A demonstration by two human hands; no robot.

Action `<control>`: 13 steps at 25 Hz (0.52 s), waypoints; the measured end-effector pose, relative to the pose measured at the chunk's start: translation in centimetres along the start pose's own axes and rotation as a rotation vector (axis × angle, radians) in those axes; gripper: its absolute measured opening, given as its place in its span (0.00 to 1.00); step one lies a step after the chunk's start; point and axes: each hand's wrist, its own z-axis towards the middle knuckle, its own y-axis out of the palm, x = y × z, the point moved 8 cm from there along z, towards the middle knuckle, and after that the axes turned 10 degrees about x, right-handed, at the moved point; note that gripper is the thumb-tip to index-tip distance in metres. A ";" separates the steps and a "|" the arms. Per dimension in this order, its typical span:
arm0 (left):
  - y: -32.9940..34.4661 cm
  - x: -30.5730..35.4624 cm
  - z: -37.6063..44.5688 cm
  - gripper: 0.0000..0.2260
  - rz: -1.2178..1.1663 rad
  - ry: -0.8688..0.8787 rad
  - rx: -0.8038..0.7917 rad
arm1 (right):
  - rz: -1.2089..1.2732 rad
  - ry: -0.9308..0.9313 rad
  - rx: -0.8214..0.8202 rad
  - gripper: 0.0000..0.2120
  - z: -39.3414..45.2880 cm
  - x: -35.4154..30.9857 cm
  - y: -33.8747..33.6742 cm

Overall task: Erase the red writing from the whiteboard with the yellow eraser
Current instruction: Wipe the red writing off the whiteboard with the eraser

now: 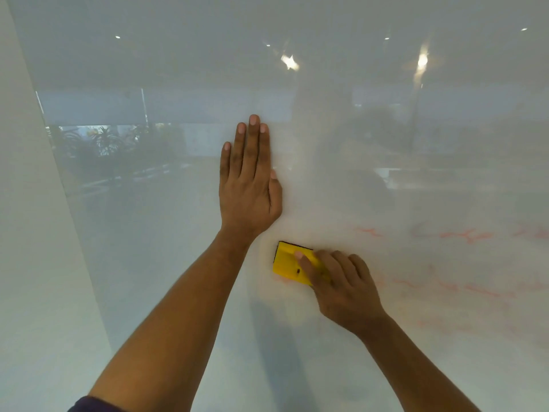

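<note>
A glossy whiteboard (166,263) fills the view. My right hand (341,286) presses the yellow eraser (286,264) flat against the board at lower centre, fingers over its right half. Faint, smeared red writing (463,236) runs in several lines to the right of the eraser, reaching the right edge. A pale pink smear surrounds the eraser. My left hand (249,185) lies flat on the board just above and left of the eraser, fingers straight and together, holding nothing.
The board's left edge (68,221) slants down beside a plain white wall (26,233). The glossy surface reflects ceiling lights (289,62) and plants (104,144).
</note>
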 end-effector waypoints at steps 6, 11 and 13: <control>0.3 0.6 -0.3 0.30 0.003 -0.032 0.001 | 0.015 0.237 0.040 0.28 0.6 3.3 -1.3; 0.7 1.4 -0.3 0.30 0.012 -0.020 -0.003 | -0.007 0.564 0.116 0.26 0.1 9.1 -2.7; 0.8 1.4 -0.3 0.30 0.013 -0.009 -0.015 | 0.014 0.394 0.074 0.28 -0.4 6.4 -2.5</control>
